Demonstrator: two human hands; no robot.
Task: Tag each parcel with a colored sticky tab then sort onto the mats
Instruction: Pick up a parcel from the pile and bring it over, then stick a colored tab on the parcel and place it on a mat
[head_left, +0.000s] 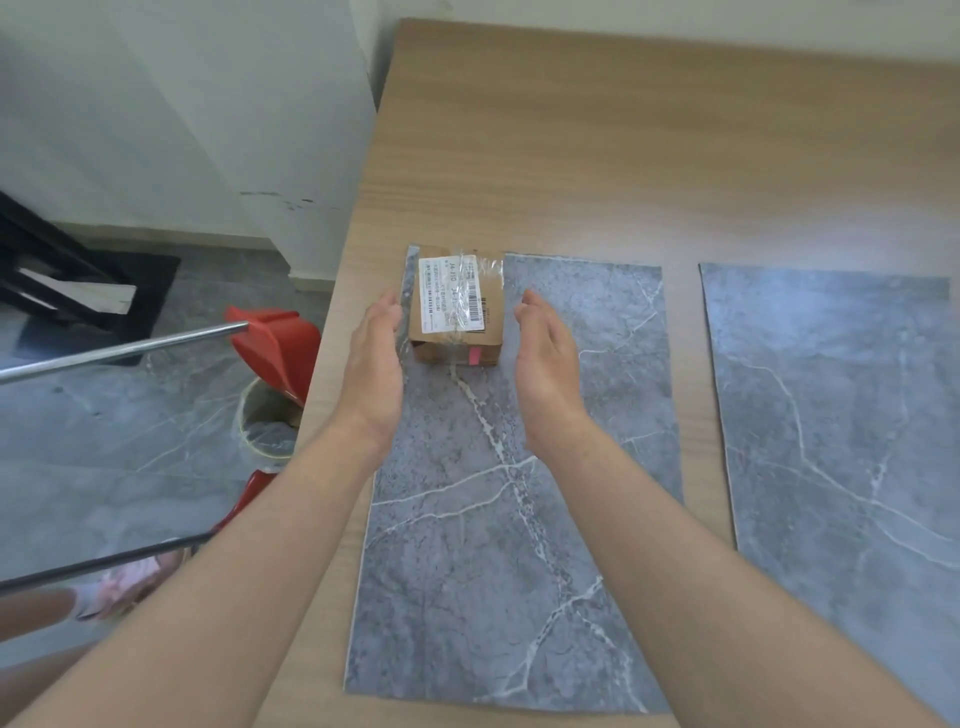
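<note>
A small brown cardboard parcel with a white shipping label and clear tape sits at the far left corner of the left grey marble-pattern mat. A pink sticky tab shows on its near side. My left hand is just left of the parcel, fingers straight, fingertips at or very near its side. My right hand hovers a short gap to the right of it, fingers straight, touching nothing. A second grey mat lies to the right.
Both mats lie on a wooden table whose left edge runs close to the left mat. Off that edge stand a red dustpan, a lined bin and two metal poles. A white wall is behind.
</note>
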